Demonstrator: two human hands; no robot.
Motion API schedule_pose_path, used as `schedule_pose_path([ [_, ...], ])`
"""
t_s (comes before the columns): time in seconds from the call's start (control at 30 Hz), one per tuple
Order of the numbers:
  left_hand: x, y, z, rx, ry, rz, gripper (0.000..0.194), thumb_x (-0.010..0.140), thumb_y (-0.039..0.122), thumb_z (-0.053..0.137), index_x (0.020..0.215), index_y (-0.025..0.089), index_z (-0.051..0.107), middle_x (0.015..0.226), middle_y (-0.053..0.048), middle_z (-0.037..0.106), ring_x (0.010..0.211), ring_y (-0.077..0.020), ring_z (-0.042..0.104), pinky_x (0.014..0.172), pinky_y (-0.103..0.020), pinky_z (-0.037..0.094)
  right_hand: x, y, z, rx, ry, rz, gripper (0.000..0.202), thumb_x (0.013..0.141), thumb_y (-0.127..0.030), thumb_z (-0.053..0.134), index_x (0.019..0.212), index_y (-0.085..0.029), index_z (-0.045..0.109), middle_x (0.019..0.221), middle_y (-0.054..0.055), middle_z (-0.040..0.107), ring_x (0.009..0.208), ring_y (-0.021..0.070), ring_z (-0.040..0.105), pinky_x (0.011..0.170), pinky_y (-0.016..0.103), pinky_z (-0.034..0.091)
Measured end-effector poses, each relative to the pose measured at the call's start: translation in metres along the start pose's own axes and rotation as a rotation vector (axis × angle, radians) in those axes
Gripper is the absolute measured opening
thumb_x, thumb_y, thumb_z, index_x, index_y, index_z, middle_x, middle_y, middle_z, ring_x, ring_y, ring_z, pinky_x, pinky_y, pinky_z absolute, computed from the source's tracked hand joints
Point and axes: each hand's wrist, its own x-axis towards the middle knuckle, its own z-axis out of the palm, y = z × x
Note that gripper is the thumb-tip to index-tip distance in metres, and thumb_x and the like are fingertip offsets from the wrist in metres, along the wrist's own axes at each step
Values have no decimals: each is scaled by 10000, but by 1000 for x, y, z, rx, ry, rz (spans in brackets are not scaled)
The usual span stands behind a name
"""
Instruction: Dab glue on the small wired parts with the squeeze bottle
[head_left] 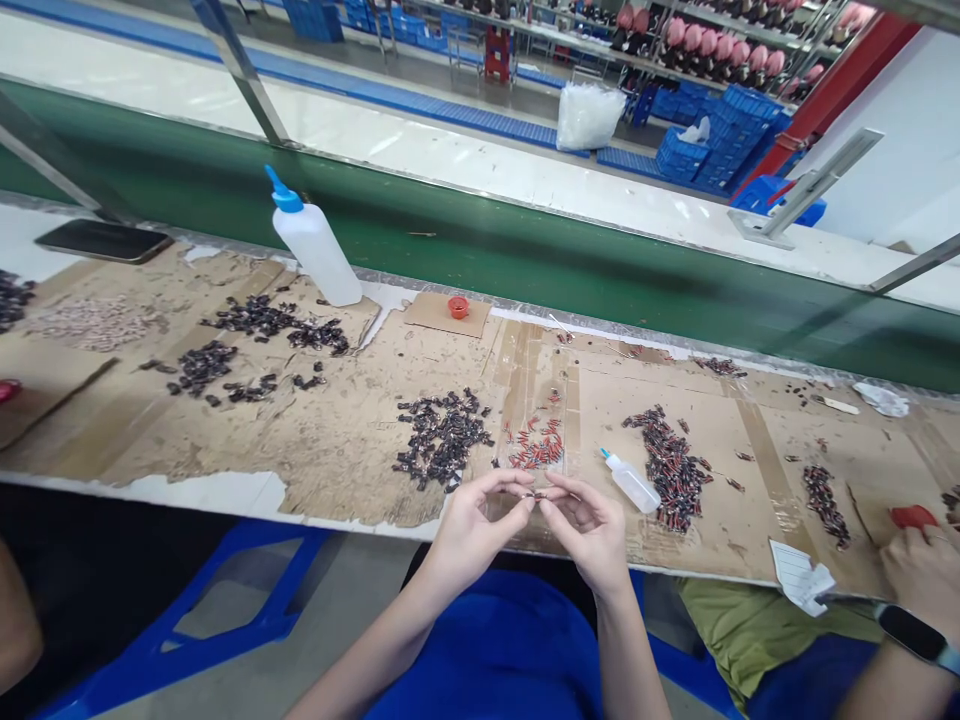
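Note:
My left hand [484, 518] and my right hand [591, 522] meet over the table's front edge, thumbs and fingertips pinched together. Between them is a tiny dark, shiny part [535, 495], too small to name; both hands grip it. Just beyond my fingers lie small red pieces [536, 443], scattered on clear tape. To their left spreads a pile of small black parts [444, 436]. A small white bottle with a blue tip [631, 483] lies on its side by my right hand, beside a heap of red-and-black parts [671, 465].
Brown cardboard [345, 430] covers the table. A large white bottle [316, 245] stands at the back left, and a red cap [458, 307] sits on a cardboard piece. At the right, a co-worker's hand [919, 560] is near more parts. A dark phone [105, 241] lies far left.

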Motion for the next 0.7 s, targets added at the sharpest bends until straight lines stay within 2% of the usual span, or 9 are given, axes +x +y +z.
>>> schedule_pose_path([
  [0.17,0,-1,3,-9,-8,25,167,761,240,655,904,168,703,785,-45,744,779,-189,702,764,-290,554,3,5,4,35,71,4,248,743,-323,730,958,-200,742,760,47,743,700,177,709,737,319,610],
  [0.27,-1,-3,8,2,-12,9,177,778,253,643,933,171,668,784,-36,737,788,-186,699,793,-302,547,5,2,4,-6,72,-37,174,736,-290,729,882,-198,751,735,46,732,662,162,688,671,288,601],
  [0.33,0,-4,8,35,-39,3,209,799,259,629,993,181,630,800,-29,731,832,-185,695,853,-318,526,6,-2,1,-53,41,-86,97,740,-260,720,810,-202,753,718,45,723,644,155,673,629,269,586],
  [0.43,4,-5,-2,129,-108,53,382,824,272,619,1190,204,530,896,-34,735,978,-201,671,960,-362,472,10,-7,-17,-142,30,-140,56,760,-241,700,755,-211,747,727,51,724,687,169,680,650,286,578],
  [0.5,9,-5,-16,267,-85,118,465,844,273,606,1285,226,465,1011,-49,728,1067,-217,634,1001,-407,435,13,-7,-36,-237,140,-168,82,777,-269,688,760,-208,741,765,63,729,731,188,686,693,324,576],
  [0.6,16,-11,-38,592,61,236,272,885,238,554,1154,256,586,1112,-66,705,1124,-263,576,966,-467,409,17,-2,-71,-496,488,-250,185,801,-355,653,811,-189,735,866,99,725,823,225,672,810,416,543],
  [0.67,19,-17,-46,776,91,311,197,888,175,541,1021,266,653,1056,-52,726,1120,-288,556,924,-482,389,17,4,-88,-744,571,-262,291,805,-442,629,873,-181,738,1053,140,696,964,265,632,918,481,478],
  [0.7,20,-21,-47,844,75,350,225,881,123,531,983,270,668,1028,-42,734,1124,-293,547,915,-481,377,17,7,-94,-856,559,-266,364,793,-504,624,908,-178,736,1079,151,683,1005,285,600,935,504,455],
])
